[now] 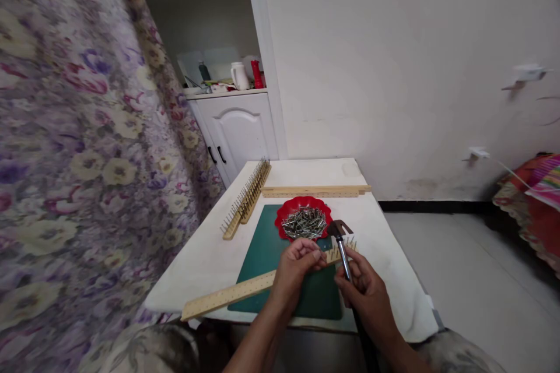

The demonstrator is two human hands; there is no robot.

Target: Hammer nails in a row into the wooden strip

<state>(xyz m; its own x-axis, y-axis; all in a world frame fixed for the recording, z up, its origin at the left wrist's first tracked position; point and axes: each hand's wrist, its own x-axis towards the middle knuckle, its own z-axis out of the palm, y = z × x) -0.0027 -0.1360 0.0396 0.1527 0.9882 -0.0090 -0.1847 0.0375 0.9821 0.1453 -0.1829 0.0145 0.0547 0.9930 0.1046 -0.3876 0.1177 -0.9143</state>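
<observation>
Right now, your left hand point(297, 265) is over the pale wooden strip with rows of small dots point(231, 294), and of your two hands it is the one lying across it. Its thumb and forefinger are drawn in toward each other near the standing nails; you can't tell from this view whether anything is pinched between them.

Your right hand point(370, 288) has its fingers closed around the claw hammer with a dark head and shiny metal shaft point(343, 250). The head points away from you, leaning slightly left, and in this view overlaps the right edge of the red scalloped bowl point(301, 200), which holds a heap of loose silvery nails point(304, 223).

The relation that matters is along the strip. Its long axis slants from the near left edge of the tabletop point(205, 271) up to the right, crossing the green rectangular mat point(258, 247). Upright nails point(350, 243) stand at its far right end, beyond your left fingertips and partly behind the hammer shaft; the length left of your wrist shows only dots. The bowl sits just beyond your left hand.

Farther left stand nail-studded wooden strips point(249, 201); bare-looking wooden strips point(310, 191) lie crosswise behind the bowl.
</observation>
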